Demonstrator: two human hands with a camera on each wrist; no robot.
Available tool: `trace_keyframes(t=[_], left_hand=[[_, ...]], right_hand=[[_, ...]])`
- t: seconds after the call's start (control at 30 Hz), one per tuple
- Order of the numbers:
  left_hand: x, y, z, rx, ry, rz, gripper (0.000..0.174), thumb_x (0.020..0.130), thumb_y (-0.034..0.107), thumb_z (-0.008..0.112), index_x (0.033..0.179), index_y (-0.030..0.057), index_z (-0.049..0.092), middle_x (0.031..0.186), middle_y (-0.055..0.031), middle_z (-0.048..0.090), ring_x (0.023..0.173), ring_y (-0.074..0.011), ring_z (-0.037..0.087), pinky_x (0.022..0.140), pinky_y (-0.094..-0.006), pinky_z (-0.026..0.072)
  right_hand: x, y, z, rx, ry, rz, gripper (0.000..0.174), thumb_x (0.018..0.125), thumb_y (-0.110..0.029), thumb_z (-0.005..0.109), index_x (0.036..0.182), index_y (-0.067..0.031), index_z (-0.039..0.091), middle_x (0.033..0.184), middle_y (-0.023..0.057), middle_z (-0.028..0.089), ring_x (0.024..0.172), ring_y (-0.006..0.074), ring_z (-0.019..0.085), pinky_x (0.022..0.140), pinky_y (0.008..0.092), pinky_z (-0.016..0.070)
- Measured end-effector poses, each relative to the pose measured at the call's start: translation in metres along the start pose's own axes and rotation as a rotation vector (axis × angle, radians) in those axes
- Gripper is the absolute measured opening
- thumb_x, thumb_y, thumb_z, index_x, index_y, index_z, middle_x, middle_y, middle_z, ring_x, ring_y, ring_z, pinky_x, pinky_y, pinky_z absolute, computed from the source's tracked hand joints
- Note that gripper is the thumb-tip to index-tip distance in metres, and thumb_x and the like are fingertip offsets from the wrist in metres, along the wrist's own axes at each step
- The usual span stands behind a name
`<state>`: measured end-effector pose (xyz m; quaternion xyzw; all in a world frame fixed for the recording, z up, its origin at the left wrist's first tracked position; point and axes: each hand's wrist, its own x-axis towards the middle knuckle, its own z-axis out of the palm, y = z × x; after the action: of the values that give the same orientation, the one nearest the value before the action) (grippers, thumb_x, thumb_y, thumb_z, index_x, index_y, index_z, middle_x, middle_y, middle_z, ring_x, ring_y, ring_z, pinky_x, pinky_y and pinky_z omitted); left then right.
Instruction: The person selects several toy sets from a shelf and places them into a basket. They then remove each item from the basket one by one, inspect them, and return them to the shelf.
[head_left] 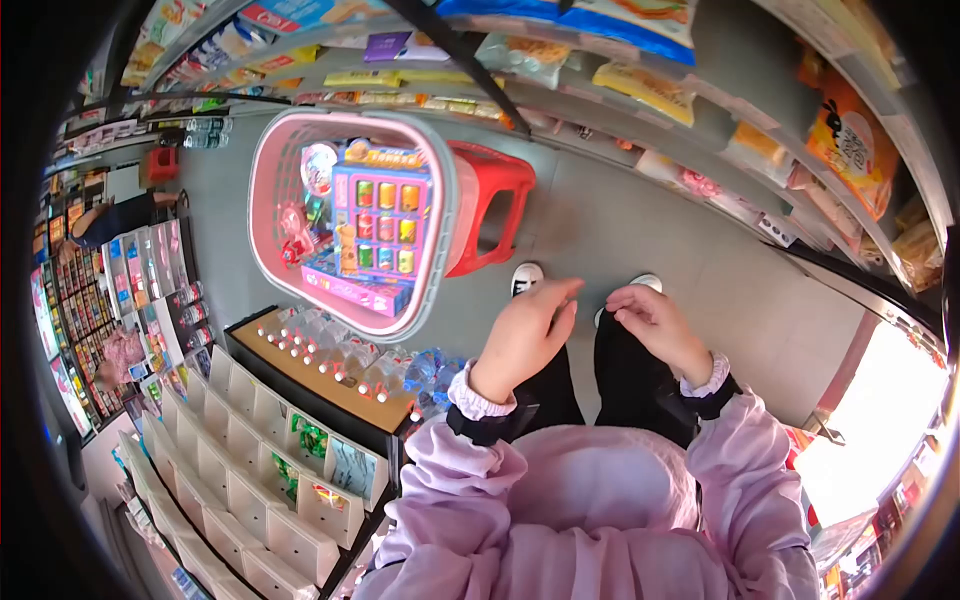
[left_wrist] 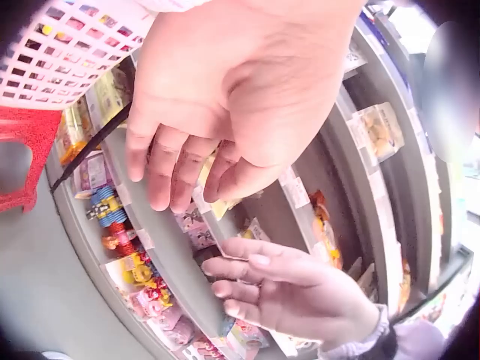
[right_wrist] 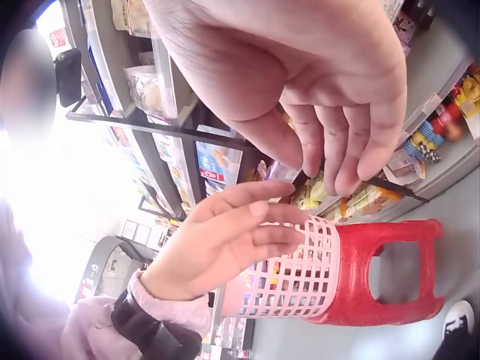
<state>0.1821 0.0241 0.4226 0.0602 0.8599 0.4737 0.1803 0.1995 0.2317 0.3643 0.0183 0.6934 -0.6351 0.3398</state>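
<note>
Snack shelves point(head_left: 735, 95): tiers of bagged goods along the far side of the pink basket point(head_left: 268, 190); their price labels are too small to read.
Pocket rack point(head_left: 245, 440): on the near side of the pink basket, with rows of white pockets, some holding green packets point(head_left: 308, 437).
Bottle stand point(head_left: 310, 370): between the pocket rack and the pink basket, its wooden top lined with clear bottles point(head_left: 355, 360), many red-capped.
Pink basket: ahead and to the left of the left fingertips, apart from both hands; slatted walls, with a boxed set and small colourful items inside.
Red stool point(head_left: 520, 180): directly under the pink basket, bearing it.
Boxed set point(head_left: 385, 220): inside the pink basket, blue, purple and pink, showing three rows of three can-shaped pieces; the orange lettering along its top cannot be made out.
Orange packet point(head_left: 850, 150): on the snack shelves, well right of the pink basket; black cartoon figure, white writing too distorted to read.
Left hand point(head_left: 525, 340): the nearer one to the pink basket, in midair; fingers side by side and loosely bent.
Right hand point(head_left: 662, 325): farther right of the pink basket, in midair; fingers close together, gently curved.
Round disc point(head_left: 320, 168): inside the pink basket, beside the boxed set; its print is unreadable.
</note>
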Motion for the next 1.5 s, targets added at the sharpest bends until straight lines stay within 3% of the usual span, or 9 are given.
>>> trace_keyframes(t=[0.23, 0.3, 0.37, 0.5, 0.63, 0.93, 1.37, 1.4, 1.5], left_hand=[[-0.022, -0.041, -0.122, 0.041, 0.157, 0.066, 0.022, 0.08, 0.0, 0.053, 0.102, -0.0006, 0.056, 0.089, -0.0101, 0.061, 0.081, -0.0183, 0.059, 0.073, -0.0277, 0.0447], [-0.031, -0.075, -0.161, 0.056, 0.25, 0.019, 0.021, 0.08, 0.003, 0.054, 0.101, 0.0013, 0.056, 0.091, -0.0148, 0.06, 0.082, -0.0285, 0.059, 0.071, -0.0321, 0.0455], [-0.037, -0.101, -0.206, 0.182, 0.279, 0.014, 0.021, 0.083, 0.0, 0.052, 0.103, -0.0015, 0.055, 0.088, -0.0072, 0.06, 0.083, -0.0138, 0.058, 0.073, -0.0259, 0.0448], [-0.048, -0.159, -0.274, 0.08, 0.411, -0.125, 0.021, 0.084, 0.0, 0.05, 0.105, -0.0026, 0.053, 0.091, -0.0058, 0.059, 0.082, -0.0114, 0.057, 0.072, -0.0228, 0.0453], [-0.053, -0.214, -0.329, 0.406, 0.398, -0.315, 0.027, 0.079, 0.006, 0.055, 0.104, -0.0023, 0.054, 0.086, -0.0152, 0.062, 0.074, -0.0228, 0.061, 0.066, -0.0301, 0.0475], [-0.047, -0.249, -0.334, 0.996, 0.062, -0.427, 0.038, 0.064, 0.03, 0.071, 0.086, 0.0026, 0.055, 0.079, -0.0145, 0.06, 0.074, -0.0322, 0.06, 0.065, -0.0409, 0.0461], [-0.05, -0.247, -0.342, 1.084, 0.126, -0.186, 0.022, 0.067, 0.018, 0.064, 0.079, 0.0049, 0.051, 0.072, -0.0116, 0.059, 0.064, -0.0285, 0.06, 0.058, -0.0393, 0.0458], [-0.05, -0.241, -0.344, 1.087, 0.121, -0.163, 0.021, 0.068, 0.017, 0.063, 0.079, 0.0047, 0.051, 0.071, -0.0114, 0.058, 0.064, -0.0285, 0.06, 0.056, -0.039, 0.0461], [-0.051, -0.223, -0.353, 1.079, 0.072, -0.135, 0.018, 0.068, 0.015, 0.062, 0.078, 0.0047, 0.051, 0.072, -0.0112, 0.057, 0.064, -0.029, 0.06, 0.055, -0.0389, 0.0463]], right_hand=[[0.036, -0.078, 0.094, 0.044, -0.066, -0.093, 0.019, 0.084, -0.004, 0.05, 0.102, -0.0007, 0.053, 0.092, 0.0069, 0.061, 0.085, 0.0145, 0.059, 0.073, 0.0267, 0.0455], [0.053, -0.103, 0.127, 0.062, -0.09, -0.159, 0.02, 0.083, -0.004, 0.05, 0.103, -0.0007, 0.052, 0.092, 0.0069, 0.061, 0.085, 0.015, 0.059, 0.073, 0.0269, 0.0454], [0.072, -0.123, 0.159, 0.104, -0.134, -0.254, 0.022, 0.083, -0.004, 0.05, 0.105, -0.0015, 0.052, 0.095, 0.0082, 0.061, 0.086, 0.016, 0.06, 0.073, 0.0268, 0.0456], [0.12, -0.146, 0.221, 0.047, -0.151, -0.403, 0.021, 0.081, -0.006, 0.052, 0.101, -0.0015, 0.052, 0.091, 0.0118, 0.06, 0.086, 0.0223, 0.06, 0.072, 0.0313, 0.047], [0.173, -0.165, 0.276, -0.196, -0.19, -0.5, 0.021, 0.078, -0.01, 0.051, 0.097, -0.0007, 0.052, 0.089, 0.0158, 0.06, 0.085, 0.029, 0.059, 0.072, 0.0362, 0.0468], [0.275, -0.167, 0.351, -0.675, -0.319, -0.482, 0.023, 0.065, -0.006, 0.057, 0.087, 0.0029, 0.057, 0.079, 0.0196, 0.06, 0.076, 0.0333, 0.061, 0.063, 0.0411, 0.0481], [0.301, -0.144, 0.366, -0.505, -0.197, -0.379, 0.023, 0.065, -0.006, 0.061, 0.084, 0.0058, 0.055, 0.077, 0.0227, 0.06, 0.073, 0.0334, 0.062, 0.06, 0.0413, 0.0481], [0.301, -0.15, 0.36, -0.519, -0.349, -0.233, 0.035, 0.071, -0.008, 0.051, 0.103, 0.0055, 0.048, 0.088, 0.0229, 0.058, 0.08, 0.0348, 0.059, 0.068, 0.0394, 0.0465], [0.296, -0.152, 0.356, -0.455, -0.353, -0.146, 0.035, 0.073, -0.009, 0.05, 0.104, 0.0057, 0.047, 0.087, 0.0226, 0.059, 0.08, 0.0344, 0.059, 0.068, 0.0387, 0.0467]])
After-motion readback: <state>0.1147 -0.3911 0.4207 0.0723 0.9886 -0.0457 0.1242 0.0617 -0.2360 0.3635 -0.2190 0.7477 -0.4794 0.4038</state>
